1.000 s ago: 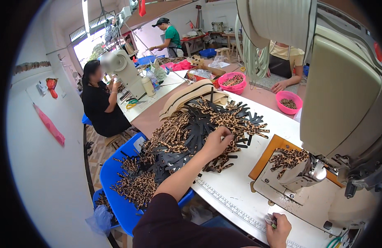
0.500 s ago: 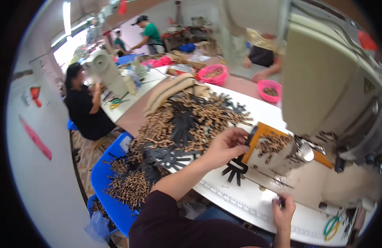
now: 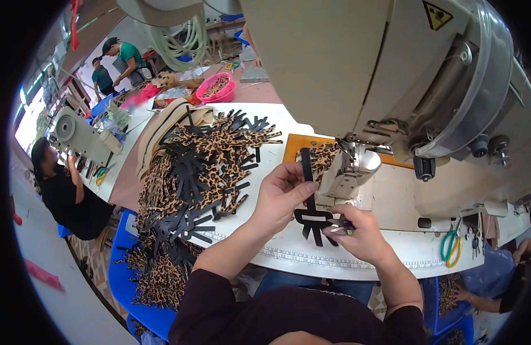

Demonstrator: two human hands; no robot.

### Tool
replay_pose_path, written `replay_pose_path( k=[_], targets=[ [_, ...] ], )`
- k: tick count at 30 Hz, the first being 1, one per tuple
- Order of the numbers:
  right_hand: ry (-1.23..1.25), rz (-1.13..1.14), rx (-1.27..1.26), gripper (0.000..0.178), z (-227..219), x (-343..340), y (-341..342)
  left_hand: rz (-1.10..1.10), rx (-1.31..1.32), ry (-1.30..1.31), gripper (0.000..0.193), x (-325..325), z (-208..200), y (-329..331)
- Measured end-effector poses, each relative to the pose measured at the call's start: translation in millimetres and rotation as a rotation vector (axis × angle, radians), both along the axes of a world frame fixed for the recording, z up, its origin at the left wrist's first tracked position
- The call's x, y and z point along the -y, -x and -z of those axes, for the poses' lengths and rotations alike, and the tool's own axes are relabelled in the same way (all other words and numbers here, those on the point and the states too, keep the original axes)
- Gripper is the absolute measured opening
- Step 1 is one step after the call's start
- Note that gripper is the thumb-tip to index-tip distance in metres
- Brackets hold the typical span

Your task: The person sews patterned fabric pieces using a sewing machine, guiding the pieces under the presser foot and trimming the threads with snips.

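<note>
At the centre of the frame I hold a matt, cloth-like black strap and a small bladed tool of metal. Left, leopard-print strips look like fabric. Upper right, the machine housing is smooth and painted; below it, a cover of glossy metal. Lower left, a bin of smooth blue plastic.

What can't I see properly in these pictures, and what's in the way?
Small pointed silver tool: head view; its grip is mostly hidden inside the right hand.
Flat black strip: head view; its pinched part is behind the thumb of the left hand.
Big blue plastic bin: head view; its bottom is buried under leopard-print and black strips.
Person at lower right: head view; cut off by the dark round edge.
</note>
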State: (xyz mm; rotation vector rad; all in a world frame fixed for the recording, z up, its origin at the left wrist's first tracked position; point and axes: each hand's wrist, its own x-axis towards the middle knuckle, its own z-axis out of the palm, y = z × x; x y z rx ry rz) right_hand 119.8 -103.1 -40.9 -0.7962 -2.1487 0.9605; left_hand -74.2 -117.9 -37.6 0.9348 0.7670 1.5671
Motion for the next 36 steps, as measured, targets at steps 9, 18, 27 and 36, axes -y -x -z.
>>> replay_pose_path(
  k=[9,18,27,36],
  targets=[
    [-0.624,-0.065,-0.293,0.034,-9.4,-12.4,-17.0,0.142,-0.676,-0.480,0.036,-1.3,-12.3,-2.3],
    [-0.211,-0.237,-0.278,0.029,-18.2,-15.8,-41.4,0.313,-0.474,-0.149,0.063,-15.1,-33.4,-32.2],
    [-0.142,-0.068,-0.305,0.045,-34.4,-32.4,-58.6,0.309,-0.178,0.058,0.035,-45.5,-34.6,-45.2],
    [-0.274,0.242,-0.282,0.016,-54.6,-71.6,-79.1,0.260,-0.124,0.026,0.031,-87.2,-47.0,-60.7]
  ],
)
